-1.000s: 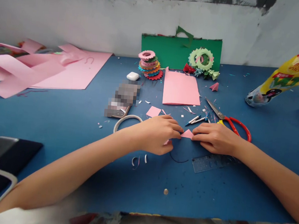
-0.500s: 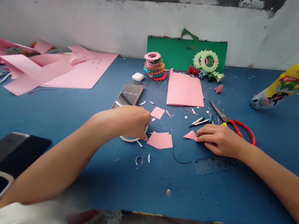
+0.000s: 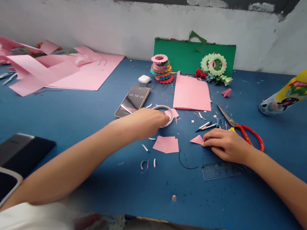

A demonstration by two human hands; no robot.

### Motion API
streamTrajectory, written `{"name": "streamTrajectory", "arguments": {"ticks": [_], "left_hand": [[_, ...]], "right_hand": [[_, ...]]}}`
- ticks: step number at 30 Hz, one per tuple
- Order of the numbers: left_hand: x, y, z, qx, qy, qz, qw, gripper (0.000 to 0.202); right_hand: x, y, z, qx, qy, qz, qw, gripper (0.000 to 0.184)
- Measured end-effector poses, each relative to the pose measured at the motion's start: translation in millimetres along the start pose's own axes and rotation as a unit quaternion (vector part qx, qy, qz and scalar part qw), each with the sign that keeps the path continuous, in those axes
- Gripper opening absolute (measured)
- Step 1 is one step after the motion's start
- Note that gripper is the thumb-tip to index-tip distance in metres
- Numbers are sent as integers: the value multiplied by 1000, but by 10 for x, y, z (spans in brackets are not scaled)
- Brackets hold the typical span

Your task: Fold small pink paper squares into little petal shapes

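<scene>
Fingers of the left hand (image 3: 146, 123) had closed on the tape ring (image 3: 170, 119) and carried it from the near table (image 3: 88, 123) up beside the phone (image 3: 133, 100). Pink folded sheet (image 3: 166, 144) lay uncovered. Pink triangle (image 3: 197, 139) stayed on the table, pinned by the fingertips of the half-curled right hand (image 3: 227, 144), which gripped nothing.

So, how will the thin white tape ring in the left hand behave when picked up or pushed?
Probably light: the thin white tape ring is a narrow hollow band. Being round, it may roll if set on edge. The left hand grips its rim; it seems stiff enough to keep its shape.
</scene>
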State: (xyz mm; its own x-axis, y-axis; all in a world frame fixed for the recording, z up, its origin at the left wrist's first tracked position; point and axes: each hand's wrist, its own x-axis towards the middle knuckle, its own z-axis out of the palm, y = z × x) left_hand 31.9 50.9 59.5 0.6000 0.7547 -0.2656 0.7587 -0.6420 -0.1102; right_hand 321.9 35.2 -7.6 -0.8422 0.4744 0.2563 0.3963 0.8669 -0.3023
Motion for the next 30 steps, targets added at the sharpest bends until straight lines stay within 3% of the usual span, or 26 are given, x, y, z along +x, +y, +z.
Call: {"name": "streamTrajectory", "arguments": {"ticks": [3, 5, 6, 7, 8, 9, 10, 12, 13, 14, 16, 18, 20, 21, 22, 24, 25, 26, 28, 30], "left_hand": [[-90, 25, -90, -24, 29, -19, 999, 17], [-193, 107, -163, -136, -45, 51, 988, 9], [-236, 167, -187, -223, -128, 122, 959, 7], [-261, 234, -195, -308, -238, 213, 896, 13], [-266, 297, -184, -372, -338, 282, 817, 19], [-248, 345, -155, -407, -410, 317, 752, 23], [-211, 369, -114, -423, -448, 315, 722, 26], [-116, 319, -28, -401, -477, 237, 745, 20], [-79, 244, 1, -386, -461, 190, 776, 13], [-62, 145, 12, -365, -414, 148, 821, 8], [-96, -80, -25, -279, -247, 50, 927, 18], [-196, -248, -118, -183, -121, -25, 975, 26], [-291, -286, -211, -160, -94, -37, 982, 25], [-316, -253, -240, -181, -129, -11, 975, 21], [-321, -193, -252, -217, -183, 32, 958, 16], [-283, -32, -228, -297, -320, 143, 888, 6], [-249, 48, -198, -319, -362, 181, 857, 6], [-214, 117, -161, -316, -370, 187, 853, 7], [-163, 209, -88, -247, -306, 146, 907, 10], [-139, 263, -29, -127, -184, 63, 973, 23]], "right_hand": [[-4, 0, 2, 4, 1, 8, 1000, 23], [-8, 11, 13, 8, 1, 12, 1000, 24], [-11, 21, 21, 12, 1, 12, 1000, 24], [-14, 31, 30, 16, 3, 11, 1000, 25], [-16, 41, 39, 21, 4, 9, 1000, 25], [-18, 50, 46, 25, 7, 8, 1000, 26], [-19, 57, 51, 29, 10, 7, 1000, 26], [-19, 63, 52, 34, 15, 6, 999, 27], [-17, 62, 50, 37, 15, 7, 999, 27], [-15, 60, 46, 40, 14, 8, 999, 27], [-11, 58, 42, 43, 13, 8, 999, 27], [-9, 61, 45, 44, 15, 5, 999, 26], [-10, 67, 54, 42, 19, 4, 999, 26], [-11, 69, 58, 42, 20, 4, 999, 25], [-12, 71, 62, 42, 21, 5, 999, 25], [-12, 69, 63, 43, 21, 7, 999, 26], [-11, 67, 61, 44, 19, 7, 999, 26], [-10, 65, 59, 46, 18, 8, 999, 26], [-6, 60, 52, 49, 15, 11, 999, 26], [1, 54, 45, 52, 14, 15, 998, 26]]}}
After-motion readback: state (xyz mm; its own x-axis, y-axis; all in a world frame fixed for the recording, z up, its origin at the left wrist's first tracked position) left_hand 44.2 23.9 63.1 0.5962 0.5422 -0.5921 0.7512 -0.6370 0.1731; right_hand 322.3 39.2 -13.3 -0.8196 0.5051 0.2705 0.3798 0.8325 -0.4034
